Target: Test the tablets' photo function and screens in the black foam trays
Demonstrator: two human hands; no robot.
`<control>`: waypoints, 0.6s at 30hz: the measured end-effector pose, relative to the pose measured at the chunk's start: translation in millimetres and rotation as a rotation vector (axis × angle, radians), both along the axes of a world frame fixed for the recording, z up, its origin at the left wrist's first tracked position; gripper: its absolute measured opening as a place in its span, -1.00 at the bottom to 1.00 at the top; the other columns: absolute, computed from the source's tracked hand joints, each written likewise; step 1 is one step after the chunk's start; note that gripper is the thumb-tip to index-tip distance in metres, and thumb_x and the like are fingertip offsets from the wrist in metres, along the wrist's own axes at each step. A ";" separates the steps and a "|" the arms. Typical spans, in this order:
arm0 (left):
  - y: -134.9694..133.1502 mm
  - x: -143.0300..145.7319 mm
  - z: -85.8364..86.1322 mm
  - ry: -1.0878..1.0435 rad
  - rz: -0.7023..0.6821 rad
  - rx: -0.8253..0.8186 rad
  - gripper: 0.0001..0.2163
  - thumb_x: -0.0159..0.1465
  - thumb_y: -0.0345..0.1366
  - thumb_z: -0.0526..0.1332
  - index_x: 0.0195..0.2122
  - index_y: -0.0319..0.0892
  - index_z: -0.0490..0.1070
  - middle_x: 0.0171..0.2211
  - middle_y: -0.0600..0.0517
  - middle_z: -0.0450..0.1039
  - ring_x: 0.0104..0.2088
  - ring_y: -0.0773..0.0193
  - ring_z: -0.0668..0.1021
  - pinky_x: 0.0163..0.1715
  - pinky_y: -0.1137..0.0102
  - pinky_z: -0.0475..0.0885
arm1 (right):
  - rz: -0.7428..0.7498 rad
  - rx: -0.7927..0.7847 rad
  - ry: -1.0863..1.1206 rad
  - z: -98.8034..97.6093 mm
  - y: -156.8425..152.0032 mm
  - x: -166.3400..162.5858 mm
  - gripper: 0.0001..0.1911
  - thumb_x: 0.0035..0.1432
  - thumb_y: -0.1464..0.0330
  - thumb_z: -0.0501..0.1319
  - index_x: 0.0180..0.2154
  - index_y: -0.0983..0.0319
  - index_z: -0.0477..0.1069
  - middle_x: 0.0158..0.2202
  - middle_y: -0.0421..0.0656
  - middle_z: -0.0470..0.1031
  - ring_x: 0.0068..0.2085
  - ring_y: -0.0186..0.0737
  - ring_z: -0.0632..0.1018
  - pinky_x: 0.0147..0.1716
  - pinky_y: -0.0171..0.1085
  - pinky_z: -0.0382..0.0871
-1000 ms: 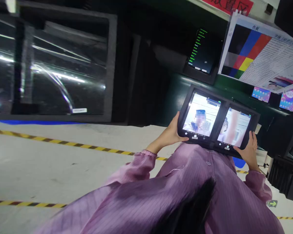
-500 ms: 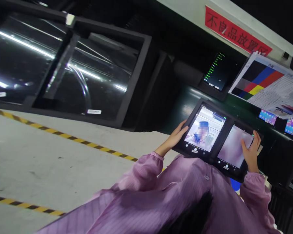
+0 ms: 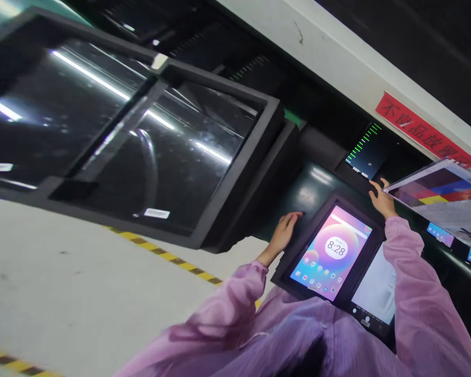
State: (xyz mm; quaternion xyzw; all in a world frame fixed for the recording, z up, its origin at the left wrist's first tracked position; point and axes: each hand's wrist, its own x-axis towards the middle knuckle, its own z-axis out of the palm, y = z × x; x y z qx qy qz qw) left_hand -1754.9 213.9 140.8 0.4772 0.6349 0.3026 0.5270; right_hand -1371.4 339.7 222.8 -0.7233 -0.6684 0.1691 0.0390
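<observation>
A black foam-like tray (image 3: pixel 360 262) rests at the front of my body and holds two tablets. The left tablet (image 3: pixel 332 254) displays a colourful home screen with the time 8:28. On the right tablet (image 3: pixel 374 288) a pale camera picture shows, partly covered by my right sleeve. My left hand (image 3: pixel 283 233) lies beside the tray's left edge, its fingers stretched out over the dark bench. Past the tray's far right corner, my right hand (image 3: pixel 382 200) reaches with fingers apart towards a dark tablet with green lines (image 3: pixel 363 152). Whether it touches that tablet I cannot tell.
A large black tray with dark glossy screens (image 3: pixel 196 173) stands at the left. A sheet with a colour chart (image 3: pixel 443 196) overhangs the right side, near small lit screens (image 3: pixel 439 234). Behind is a red sign (image 3: pixel 424 128). Yellow-black tape (image 3: pixel 165 255) marks the floor.
My right hand has left the tray's right side and moved forward to the green-lined tablet. My left hand has come off the tray's edge. The left tablet switched from camera picture to home screen.
</observation>
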 end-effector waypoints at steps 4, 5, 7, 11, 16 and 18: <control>39.8 18.9 -32.2 0.327 -0.005 0.273 -0.64 0.43 -0.08 0.12 0.10 -0.15 0.50 0.23 -0.24 0.51 0.29 -0.13 0.45 0.36 -0.10 0.30 | 0.106 0.006 -0.071 -12.8 30.4 -0.6 -0.49 0.37 0.34 0.15 0.29 0.09 0.51 0.48 0.05 0.16 0.44 0.21 0.25 0.37 0.22 0.26; 46.0 24.7 -37.5 0.374 -0.021 0.309 -0.64 0.42 -0.11 0.13 0.12 -0.17 0.49 0.26 -0.27 0.47 0.32 -0.15 0.43 0.35 -0.11 0.30 | 0.133 0.001 -0.087 -14.2 34.4 0.5 -0.49 0.37 0.35 0.15 0.29 0.07 0.52 0.49 0.05 0.15 0.43 0.21 0.25 0.36 0.23 0.27; 53.4 34.4 -44.7 0.436 -0.069 0.363 -0.65 0.42 -0.14 0.16 0.14 -0.17 0.47 0.31 -0.28 0.43 0.36 -0.18 0.40 0.34 -0.11 0.29 | 0.192 0.005 -0.122 -15.1 39.9 3.0 -0.49 0.37 0.37 0.14 0.29 0.04 0.51 0.49 0.03 0.17 0.42 0.18 0.26 0.35 0.21 0.29; 55.7 40.9 -50.4 0.475 -0.113 0.423 -0.68 0.45 -0.17 0.13 0.13 -0.15 0.46 0.32 -0.26 0.43 0.38 -0.15 0.40 0.34 -0.07 0.30 | 0.284 0.050 -0.175 -13.5 47.6 6.0 -0.48 0.40 0.41 0.10 0.30 0.03 0.51 0.50 0.00 0.17 0.42 0.10 0.28 0.38 0.14 0.27; 55.7 38.5 -49.3 0.492 -0.126 0.401 -0.67 0.47 -0.16 0.09 0.13 -0.17 0.47 0.33 -0.28 0.42 0.38 -0.14 0.40 0.34 -0.07 0.28 | 0.315 0.049 -0.180 -12.9 52.5 5.9 -0.47 0.40 0.44 0.06 0.25 0.02 0.55 0.49 -0.03 0.18 0.43 0.05 0.26 0.40 0.10 0.25; 56.4 38.4 -47.0 0.486 -0.131 0.387 -0.66 0.48 -0.15 0.06 0.13 -0.18 0.47 0.33 -0.28 0.41 0.38 -0.15 0.39 0.35 -0.07 0.27 | 0.318 0.050 -0.164 -12.6 51.1 7.3 -0.46 0.39 0.46 0.05 0.25 0.02 0.56 0.49 -0.04 0.19 0.43 0.03 0.26 0.39 0.08 0.26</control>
